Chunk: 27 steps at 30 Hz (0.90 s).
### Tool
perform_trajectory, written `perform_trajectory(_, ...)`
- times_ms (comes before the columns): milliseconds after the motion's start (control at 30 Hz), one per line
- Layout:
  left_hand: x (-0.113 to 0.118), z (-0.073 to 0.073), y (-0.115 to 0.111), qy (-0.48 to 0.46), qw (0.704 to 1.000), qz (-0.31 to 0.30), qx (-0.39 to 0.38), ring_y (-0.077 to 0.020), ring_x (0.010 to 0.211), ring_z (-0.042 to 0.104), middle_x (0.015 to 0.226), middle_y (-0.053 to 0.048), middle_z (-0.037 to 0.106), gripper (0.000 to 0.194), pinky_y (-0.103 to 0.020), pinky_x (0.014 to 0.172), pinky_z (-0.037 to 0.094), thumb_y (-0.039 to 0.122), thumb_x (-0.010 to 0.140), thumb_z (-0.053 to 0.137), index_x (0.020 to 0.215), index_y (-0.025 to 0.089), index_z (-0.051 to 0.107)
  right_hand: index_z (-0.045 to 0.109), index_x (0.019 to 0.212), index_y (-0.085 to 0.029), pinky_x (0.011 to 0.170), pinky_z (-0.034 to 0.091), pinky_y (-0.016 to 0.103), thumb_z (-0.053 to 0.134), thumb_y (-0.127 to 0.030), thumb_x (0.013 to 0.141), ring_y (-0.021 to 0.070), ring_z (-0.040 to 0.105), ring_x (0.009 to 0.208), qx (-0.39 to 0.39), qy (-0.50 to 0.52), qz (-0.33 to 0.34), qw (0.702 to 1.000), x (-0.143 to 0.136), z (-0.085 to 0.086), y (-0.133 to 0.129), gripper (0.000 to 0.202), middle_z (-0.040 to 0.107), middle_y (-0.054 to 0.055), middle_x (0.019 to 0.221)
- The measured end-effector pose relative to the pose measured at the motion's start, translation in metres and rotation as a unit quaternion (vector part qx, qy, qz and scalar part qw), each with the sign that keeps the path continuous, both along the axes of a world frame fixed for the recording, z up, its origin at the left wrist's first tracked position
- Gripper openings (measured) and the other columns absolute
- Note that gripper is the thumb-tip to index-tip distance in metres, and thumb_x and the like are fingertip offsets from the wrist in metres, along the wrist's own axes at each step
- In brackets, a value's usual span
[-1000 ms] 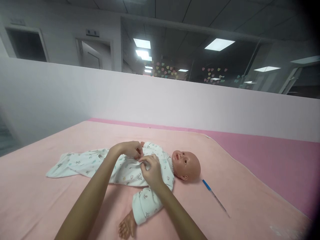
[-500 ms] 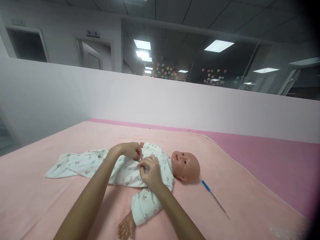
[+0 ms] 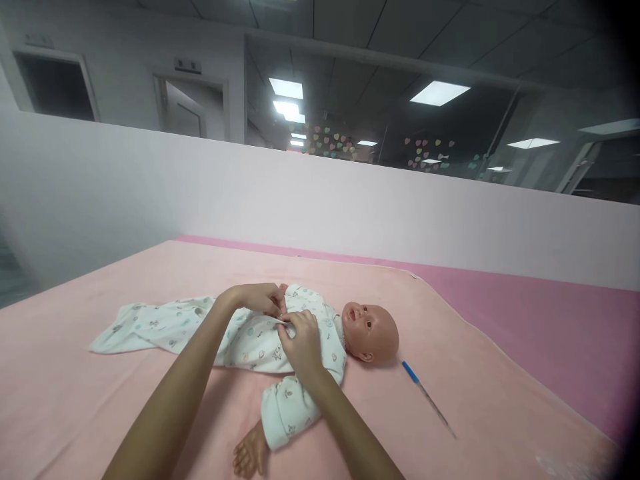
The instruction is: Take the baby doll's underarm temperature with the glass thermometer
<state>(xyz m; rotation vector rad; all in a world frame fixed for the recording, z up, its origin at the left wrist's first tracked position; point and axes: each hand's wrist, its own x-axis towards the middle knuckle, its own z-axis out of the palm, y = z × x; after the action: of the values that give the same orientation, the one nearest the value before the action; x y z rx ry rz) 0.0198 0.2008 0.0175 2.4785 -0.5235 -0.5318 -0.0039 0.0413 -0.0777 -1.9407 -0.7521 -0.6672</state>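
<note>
From the head camera, my two bare hands meet at the front of a white printed garment [image 3: 260, 343] worn by a baby doll [image 3: 376, 335]. The doll lies on its back across a peach sheet [image 3: 480, 380], its bald head to my right and the garment's flat lower end to my left. My right hand [image 3: 303, 341] pinches a raised fold of cloth between thumb and fingers at the doll's middle. My left hand [image 3: 263, 300] bends in from the other side, fingers curled down against the same spot; its fingertips are partly hidden, and I cannot tell whether they grip the cloth. The doll's near sleeve [image 3: 287, 410] stretches toward me, a small brown hand [image 3: 251, 452] showing at the cuff. Near the head, apart from it, lies a thin stick with a blue end [image 3: 427, 398]. Beyond the sheet stands a white partition [image 3: 350, 207].
</note>
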Motion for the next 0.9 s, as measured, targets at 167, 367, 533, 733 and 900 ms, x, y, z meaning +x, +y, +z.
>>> perform_trajectory(167,0.002,-0.001,-0.001,-0.013,1.000,-0.004,0.013,-0.0153,0.080,0.055,0.083,0.000,0.063,0.023,-0.021,0.069,0.042,0.026,0.067,0.053,0.084,0.019,0.067,0.058,0.074,-0.020,0.071,0.037,0.029,0.057,-0.012,0.071,0.0171,0.050,0.077,0.033,0.044,-0.035,0.998,0.000,0.002,0.003,0.009,0.060,0.000,0.074)
perform_trajectory(367,0.001,0.001,-0.007,-0.019,0.999,0.005,0.030,-0.0153,0.082,0.056,0.089,-0.001,0.064,0.026,-0.021,0.070,0.042,0.024,0.066,0.052,0.086,0.019,0.067,0.058,0.072,-0.020,0.071,0.038,0.030,0.058,-0.014,0.072,0.0175,0.051,0.077,0.047,0.044,-0.041,0.997,0.001,0.000,0.005,0.006,0.060,0.001,0.075)
perform_trajectory(533,-0.004,0.007,-0.005,-0.007,1.000,-0.009,0.022,-0.0160,0.083,0.057,0.085,-0.002,0.066,0.026,-0.022,0.071,0.043,0.031,0.070,0.055,0.089,0.019,0.067,0.060,0.073,-0.020,0.071,0.038,0.030,0.058,-0.012,0.071,0.0177,0.051,0.075,0.050,0.032,-0.044,0.997,0.002,-0.002,0.004,0.008,0.060,0.002,0.074)
perform_trajectory(733,-0.007,0.010,-0.005,-0.004,0.999,0.012,0.035,-0.0169,0.081,0.059,0.085,-0.002,0.068,0.034,-0.022,0.069,0.045,0.030,0.061,0.065,0.094,0.021,0.067,0.062,0.074,-0.020,0.073,0.039,0.029,0.060,-0.012,0.071,0.0173,0.052,0.079,0.059,0.044,-0.031,0.997,0.002,-0.001,0.004,0.008,0.062,0.001,0.076)
perform_trajectory(900,-0.008,0.010,-0.005,-0.043,0.997,0.017,0.066,-0.0164,0.080,0.059,0.083,0.000,0.068,0.025,-0.022,0.067,0.043,0.028,0.065,0.060,0.088,0.025,0.070,0.063,0.077,-0.021,0.074,0.037,0.029,0.063,-0.014,0.072,0.0165,0.051,0.079,0.037,0.047,-0.032,0.998,0.002,0.001,0.002,0.009,0.063,0.000,0.077)
